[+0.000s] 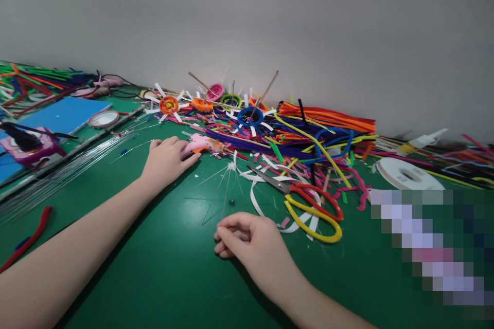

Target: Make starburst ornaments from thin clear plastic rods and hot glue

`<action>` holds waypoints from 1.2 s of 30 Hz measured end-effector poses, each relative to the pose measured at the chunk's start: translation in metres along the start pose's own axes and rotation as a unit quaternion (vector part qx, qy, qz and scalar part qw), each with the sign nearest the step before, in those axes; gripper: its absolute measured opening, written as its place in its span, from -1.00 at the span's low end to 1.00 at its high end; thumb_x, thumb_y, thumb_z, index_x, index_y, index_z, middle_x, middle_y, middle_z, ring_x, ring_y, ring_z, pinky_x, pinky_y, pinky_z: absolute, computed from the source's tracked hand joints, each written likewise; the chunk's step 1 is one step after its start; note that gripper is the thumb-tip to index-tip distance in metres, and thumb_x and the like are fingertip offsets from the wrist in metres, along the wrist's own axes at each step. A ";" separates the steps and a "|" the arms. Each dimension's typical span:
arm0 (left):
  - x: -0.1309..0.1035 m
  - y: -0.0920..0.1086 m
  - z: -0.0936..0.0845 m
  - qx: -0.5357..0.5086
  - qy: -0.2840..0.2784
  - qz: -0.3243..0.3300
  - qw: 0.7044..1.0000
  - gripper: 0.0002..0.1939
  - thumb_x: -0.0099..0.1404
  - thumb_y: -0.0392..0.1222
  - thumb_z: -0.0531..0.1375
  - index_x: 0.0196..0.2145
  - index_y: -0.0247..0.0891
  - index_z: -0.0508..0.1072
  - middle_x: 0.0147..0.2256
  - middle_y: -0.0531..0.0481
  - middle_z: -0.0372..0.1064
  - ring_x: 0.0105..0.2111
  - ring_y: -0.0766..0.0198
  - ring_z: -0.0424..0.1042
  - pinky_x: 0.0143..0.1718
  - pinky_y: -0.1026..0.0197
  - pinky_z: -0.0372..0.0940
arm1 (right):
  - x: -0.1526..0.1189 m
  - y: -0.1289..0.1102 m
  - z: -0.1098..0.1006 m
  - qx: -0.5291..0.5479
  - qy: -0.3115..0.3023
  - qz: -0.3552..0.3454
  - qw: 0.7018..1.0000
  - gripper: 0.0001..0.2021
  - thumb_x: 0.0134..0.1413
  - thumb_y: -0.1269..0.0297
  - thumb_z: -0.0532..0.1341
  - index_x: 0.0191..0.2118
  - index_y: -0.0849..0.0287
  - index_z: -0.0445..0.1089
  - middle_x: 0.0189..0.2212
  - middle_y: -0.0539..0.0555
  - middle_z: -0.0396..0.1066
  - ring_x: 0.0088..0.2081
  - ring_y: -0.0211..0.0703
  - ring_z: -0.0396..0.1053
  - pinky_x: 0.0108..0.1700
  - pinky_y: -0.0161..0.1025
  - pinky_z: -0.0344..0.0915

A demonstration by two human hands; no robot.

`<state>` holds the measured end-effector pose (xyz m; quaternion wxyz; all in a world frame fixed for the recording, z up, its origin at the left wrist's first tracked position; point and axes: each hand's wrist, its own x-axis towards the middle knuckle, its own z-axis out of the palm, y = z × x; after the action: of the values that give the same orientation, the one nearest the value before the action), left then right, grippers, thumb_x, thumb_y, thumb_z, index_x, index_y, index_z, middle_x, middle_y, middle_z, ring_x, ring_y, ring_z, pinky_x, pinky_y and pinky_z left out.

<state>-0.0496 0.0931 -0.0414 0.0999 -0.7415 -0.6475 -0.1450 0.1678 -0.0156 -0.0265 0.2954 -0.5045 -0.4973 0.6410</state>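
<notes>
My left hand (pixel 169 158) is closed around the handle end of a pink glue gun (pixel 212 145), which lies near the heap of craft scraps. Lower down, my right hand (pixel 250 247) pinches the end of a thin clear strand. That strand runs up to a small cluster of thin strands (pixel 231 166), joined at a whitish blob with the strands fanning out. Beneath it on the green table is a small dark bead-like spot (pixel 232 202). Right of the cluster lie scissors (pixel 287 188) with one red and one yellow handle, blades slightly apart, on curled white strips (pixel 257 200).
Behind are pipe cleaners (pixel 328 115) in many colours and several small coiled bowls, including a blue one (pixel 250 117). A white spool (pixel 405 174) sits right. Left are clear strands (pixel 77 169), a tape roll (pixel 103 119), a blue board (pixel 73 113) and a purple box (pixel 34 149).
</notes>
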 end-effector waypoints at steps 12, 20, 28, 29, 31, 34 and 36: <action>0.000 0.000 0.000 -0.006 -0.007 -0.005 1.000 -0.60 0.29 0.15 -0.02 -0.34 -0.21 0.39 -0.34 -0.07 0.39 -0.24 0.12 0.37 -0.16 0.06 0.04 | -0.001 0.001 -0.001 0.008 -0.002 0.006 1.000 -0.78 -0.08 0.17 0.28 -0.41 0.25 0.40 -0.53 0.04 0.45 -0.45 -0.22 0.48 -0.35 -0.27 0.44; 0.000 -0.001 0.001 -0.011 -0.004 -0.007 1.000 -0.57 0.28 0.17 -0.03 -0.33 -0.22 0.41 -0.35 -0.08 0.38 -0.26 0.10 0.36 -0.16 0.05 0.04 | 0.000 0.002 0.000 -0.002 -0.007 0.001 1.000 -0.82 -0.05 0.21 0.26 -0.41 0.24 0.39 -0.52 0.05 0.45 -0.45 -0.24 0.47 -0.35 -0.28 0.44; 0.000 -0.001 0.001 -0.016 -0.006 -0.005 1.000 -0.57 0.28 0.17 -0.02 -0.30 -0.23 0.42 -0.35 -0.06 0.37 -0.26 0.10 0.36 -0.16 0.05 0.03 | -0.002 0.001 0.000 -0.010 -0.005 0.010 1.000 -0.85 -0.04 0.24 0.24 -0.41 0.25 0.39 -0.51 0.06 0.45 -0.45 -0.24 0.47 -0.35 -0.28 0.44; 0.000 -0.001 0.001 -0.016 -0.005 -0.005 1.000 -0.58 0.28 0.17 -0.02 -0.30 -0.22 0.41 -0.35 -0.06 0.37 -0.26 0.10 0.36 -0.15 0.05 0.03 | -0.002 0.001 0.000 -0.009 -0.005 0.010 1.000 -0.85 -0.04 0.25 0.24 -0.41 0.25 0.39 -0.52 0.06 0.45 -0.45 -0.24 0.47 -0.35 -0.28 0.44; 0.000 -0.001 0.001 -0.014 -0.005 -0.006 1.000 -0.58 0.28 0.17 -0.02 -0.30 -0.22 0.41 -0.36 -0.06 0.37 -0.26 0.11 0.36 -0.15 0.05 0.03 | -0.001 0.001 -0.001 -0.009 -0.005 0.010 1.000 -0.85 -0.04 0.25 0.25 -0.41 0.25 0.39 -0.52 0.05 0.45 -0.46 -0.24 0.47 -0.35 -0.28 0.44; 0.000 -0.001 0.001 -0.012 -0.004 -0.005 1.000 -0.56 0.28 0.17 -0.03 -0.28 -0.23 0.42 -0.36 -0.06 0.36 -0.26 0.11 0.37 -0.15 0.05 0.04 | 0.001 0.002 0.000 -0.008 -0.006 0.008 1.000 -0.86 -0.05 0.26 0.25 -0.41 0.25 0.39 -0.51 0.05 0.45 -0.47 -0.25 0.47 -0.37 -0.30 0.44; 0.000 -0.001 0.002 -0.013 -0.003 -0.004 1.000 -0.56 0.28 0.17 -0.02 -0.27 -0.24 0.43 -0.36 -0.06 0.36 -0.26 0.11 0.37 -0.15 0.05 0.04 | 0.001 0.003 0.000 -0.008 -0.006 0.009 1.000 -0.85 -0.05 0.26 0.25 -0.41 0.26 0.39 -0.52 0.05 0.45 -0.48 -0.25 0.47 -0.38 -0.31 0.44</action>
<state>-0.0509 0.0942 -0.0428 0.0872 -0.7404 -0.6490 -0.1517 0.1678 -0.0155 -0.0297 0.2826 -0.5074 -0.4994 0.6429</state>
